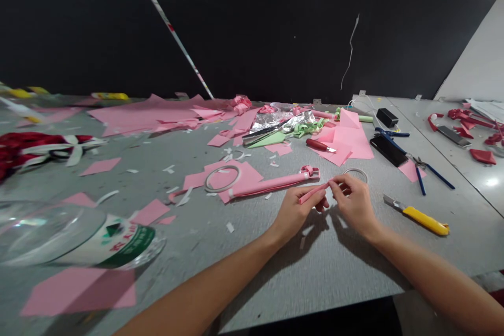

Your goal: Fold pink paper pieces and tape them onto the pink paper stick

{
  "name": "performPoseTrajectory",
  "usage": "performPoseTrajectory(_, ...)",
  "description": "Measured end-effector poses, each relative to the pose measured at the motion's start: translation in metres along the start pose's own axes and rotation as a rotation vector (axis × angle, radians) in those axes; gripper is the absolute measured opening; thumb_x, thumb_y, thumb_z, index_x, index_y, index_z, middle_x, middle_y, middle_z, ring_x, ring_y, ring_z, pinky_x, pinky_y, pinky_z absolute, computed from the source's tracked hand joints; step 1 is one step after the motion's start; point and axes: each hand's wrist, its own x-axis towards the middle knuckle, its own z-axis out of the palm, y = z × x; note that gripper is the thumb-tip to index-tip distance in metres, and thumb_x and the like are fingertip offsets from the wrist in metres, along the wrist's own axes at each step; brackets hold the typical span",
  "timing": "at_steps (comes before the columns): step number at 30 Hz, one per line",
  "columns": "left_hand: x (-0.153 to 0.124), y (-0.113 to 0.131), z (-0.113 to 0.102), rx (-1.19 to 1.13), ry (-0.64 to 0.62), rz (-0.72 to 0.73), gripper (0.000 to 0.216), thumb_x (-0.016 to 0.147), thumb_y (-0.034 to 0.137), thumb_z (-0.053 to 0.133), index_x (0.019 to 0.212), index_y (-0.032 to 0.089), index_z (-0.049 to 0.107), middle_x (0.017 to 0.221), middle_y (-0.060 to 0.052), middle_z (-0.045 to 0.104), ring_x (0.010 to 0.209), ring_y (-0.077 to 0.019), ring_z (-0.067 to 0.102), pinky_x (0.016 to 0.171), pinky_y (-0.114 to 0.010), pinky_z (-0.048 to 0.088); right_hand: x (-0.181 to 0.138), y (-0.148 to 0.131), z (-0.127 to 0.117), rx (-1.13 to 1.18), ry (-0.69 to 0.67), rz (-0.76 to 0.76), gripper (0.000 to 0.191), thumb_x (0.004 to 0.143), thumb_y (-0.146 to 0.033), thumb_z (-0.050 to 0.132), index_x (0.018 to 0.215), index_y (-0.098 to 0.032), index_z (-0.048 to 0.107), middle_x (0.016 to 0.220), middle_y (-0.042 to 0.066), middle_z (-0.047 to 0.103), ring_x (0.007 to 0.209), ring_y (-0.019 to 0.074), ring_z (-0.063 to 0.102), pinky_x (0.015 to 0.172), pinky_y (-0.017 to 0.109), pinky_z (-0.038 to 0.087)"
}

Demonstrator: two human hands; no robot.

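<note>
Between my two hands, just above the table, is a narrow strip of pink paper (pixel 314 193), which looks folded or rolled. My left hand (pixel 296 209) is closed around its lower end, with the thumb along it. The fingertips of my right hand (pixel 353 200) pinch its upper end. Just beyond my left hand lies a pink rolled paper tube (pixel 270 185) with a curled paper piece (pixel 310 171) at its right end. A ring of tape (pixel 222 178) rests on pink paper to the left. Another ring (pixel 359 172) shows partly behind my right hand.
On the right are a yellow box cutter (pixel 425 220), blue-handled pliers (pixel 433 172) and a black phone (pixel 388 149). A red-handled knife (pixel 319 145) lies on pink sheets (pixel 354 139). A large clear bottle (pixel 79 233) lies at left. Paper scraps litter the table (pixel 189 257) before a black panel (pixel 255 26).
</note>
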Motion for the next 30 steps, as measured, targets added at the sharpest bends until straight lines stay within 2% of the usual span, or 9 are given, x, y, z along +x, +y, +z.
performPoseTrajectory(7, 0.0, -0.001, 0.0, -0.078, 0.007, -0.018, 0.036, 0.094, 0.046, 0.071, 0.072, 0.018, 0.077, 0.074, -0.008, 0.073, 0.069, -0.02, 0.064, 0.072, -0.036, 0.055, 0.001, 0.001, -0.001, 0.013, -0.022, -0.032, 0.017, 0.1, -0.028, 0.064, 0.093, -0.02, 0.076, 0.085, 0.006, 0.076, 0.068, 0.0182, 0.071, 0.063, 0.028, 0.057)
performPoseTrajectory(12, 0.003, -0.004, -0.002, -0.127, 0.026, -0.025, 0.037, 0.094, 0.045, 0.072, 0.071, 0.017, 0.077, 0.073, -0.006, 0.073, 0.067, -0.018, 0.064, 0.07, -0.032, 0.054, 0.001, 0.004, -0.003, -0.07, -0.053, -0.138, 0.018, 0.103, -0.024, 0.06, 0.096, -0.021, 0.077, 0.089, 0.006, 0.077, 0.076, 0.0202, 0.072, 0.07, 0.031, 0.057)
performPoseTrajectory(21, 0.003, -0.005, -0.002, -0.153, 0.026, -0.027, 0.037, 0.093, 0.044, 0.073, 0.069, 0.016, 0.077, 0.071, -0.005, 0.072, 0.067, -0.0171, 0.064, 0.07, -0.03, 0.053, 0.002, 0.012, -0.006, -0.28, -0.076, -0.312, 0.019, 0.106, -0.021, 0.057, 0.099, -0.022, 0.075, 0.087, 0.004, 0.076, 0.069, 0.0179, 0.069, 0.067, 0.029, 0.049)
performPoseTrajectory(30, 0.003, -0.002, -0.002, -0.136, 0.033, -0.032, 0.039, 0.093, 0.045, 0.072, 0.068, 0.016, 0.077, 0.069, -0.005, 0.072, 0.066, -0.017, 0.065, 0.07, -0.03, 0.053, 0.003, 0.014, -0.007, -0.309, -0.098, -0.333, 0.02, 0.105, -0.02, 0.055, 0.098, -0.019, 0.075, 0.083, 0.004, 0.075, 0.064, 0.0166, 0.067, 0.065, 0.028, 0.047)
